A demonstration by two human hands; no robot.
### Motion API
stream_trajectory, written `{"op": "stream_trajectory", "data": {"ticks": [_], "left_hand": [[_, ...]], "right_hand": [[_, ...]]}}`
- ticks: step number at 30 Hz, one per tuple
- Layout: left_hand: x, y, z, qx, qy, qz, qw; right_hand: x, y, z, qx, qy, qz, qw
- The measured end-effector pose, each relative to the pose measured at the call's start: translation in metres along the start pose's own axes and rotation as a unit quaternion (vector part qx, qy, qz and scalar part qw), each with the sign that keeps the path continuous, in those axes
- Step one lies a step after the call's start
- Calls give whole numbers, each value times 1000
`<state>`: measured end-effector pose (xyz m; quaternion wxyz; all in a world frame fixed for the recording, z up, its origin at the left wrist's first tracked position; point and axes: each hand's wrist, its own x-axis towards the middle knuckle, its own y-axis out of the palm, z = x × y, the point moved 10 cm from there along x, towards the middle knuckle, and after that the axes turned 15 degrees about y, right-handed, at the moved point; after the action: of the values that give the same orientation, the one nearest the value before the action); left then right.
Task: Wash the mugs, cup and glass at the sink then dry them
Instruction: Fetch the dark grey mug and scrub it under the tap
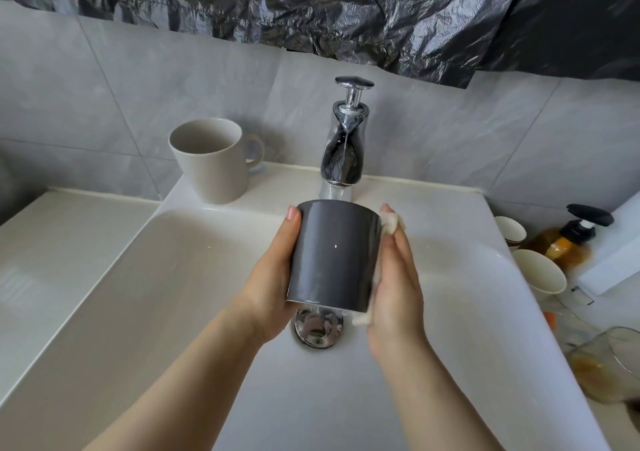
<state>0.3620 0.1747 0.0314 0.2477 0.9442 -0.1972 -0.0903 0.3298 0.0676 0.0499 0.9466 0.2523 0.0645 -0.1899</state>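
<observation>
The washing step is in hand. The dark grey cup (334, 256) is held over the sink (207, 277), just in front of the tap (343, 146) and above the drain (317, 329). The left hand (273, 277) grips its left side, the thumb on the wall and the fingers behind it. The right hand (394, 284) lies with nearly straight fingers along the right side and presses a pale soapy pad (391, 222), perhaps a sponge or a cloth, against the wall.

I judge that the next move is rinsing under the tap, and this asks for a firm hold, because the wet glaze will be slippery.

A beige mug (211, 163) stands on the ledge left of the tap. Well to the right of the tap are white cups (538, 270), a soap bottle (571, 239) and a glass (609, 364), which the frame edge cuts off.

The mouth of the grey cup and any handle are hidden, and I cannot tell whether water runs
</observation>
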Motion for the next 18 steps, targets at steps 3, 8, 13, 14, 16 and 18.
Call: {"op": "stream_trajectory", "data": {"ticks": [3,8,13,14,16,18], "left_hand": [[0,-5,7,47,-14,-20,999],[3,-21,2,142,0,-40,989],[5,-26,-4,168,12,-59,984],[5,-25,-5,172,21,-58,983],[4,-19,-12,183,53,-49,980],[4,-15,-15,187,66,-39,979]], "right_hand": [[6,-11,-23,53,96,-43,993],[-1,-8,-12,-12,47,-70,996],[-8,7,-4,-193,-40,-61,979],[-7,6,-5,-205,-42,-66,976],[-8,9,-4,-177,-58,-38,982],[-7,12,-5,-136,-53,-5,989]]}}
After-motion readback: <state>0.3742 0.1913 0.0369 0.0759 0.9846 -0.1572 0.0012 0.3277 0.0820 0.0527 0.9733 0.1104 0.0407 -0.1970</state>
